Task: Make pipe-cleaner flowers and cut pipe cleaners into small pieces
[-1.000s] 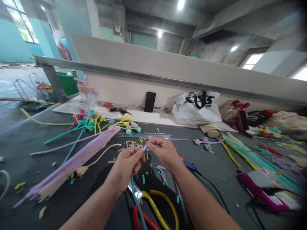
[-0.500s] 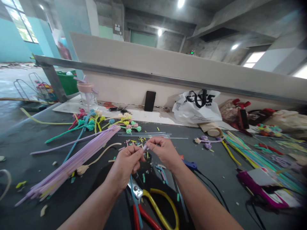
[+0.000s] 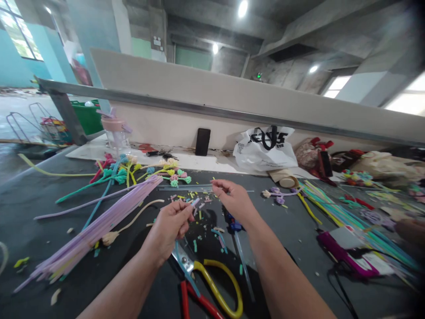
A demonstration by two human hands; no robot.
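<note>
My left hand (image 3: 172,223) pinches a pale lilac piece (image 3: 195,202) that sticks up past its fingertips. A light blue chenille stem (image 3: 182,263) hangs from below the same hand, across the scissors. My right hand (image 3: 234,199) is apart from it, thumb and fingers slightly parted and seemingly empty, near the clear glue sticks (image 3: 189,188). Beneath my right wrist lies a blue glue gun (image 3: 235,224), a clear stick (image 3: 245,270) trailing from it. Large scissors (image 3: 229,290) with one yellow and one red handle lie between my forearms. Small coloured cut pieces (image 3: 199,213) are scattered around.
A lilac stem bundle (image 3: 99,228) lies left, below several coloured chenille flowers (image 3: 122,170). Along the back stand a lidded cup (image 3: 116,135), a phone (image 3: 202,141) and a white bag (image 3: 265,148). To the right are more stems (image 3: 335,212) and a magenta box (image 3: 347,254).
My right hand has let go of the lilac piece and moved right, away from my left hand. The glue gun now lies turned below my right wrist. A blurred brown shape has appeared at the right edge.
</note>
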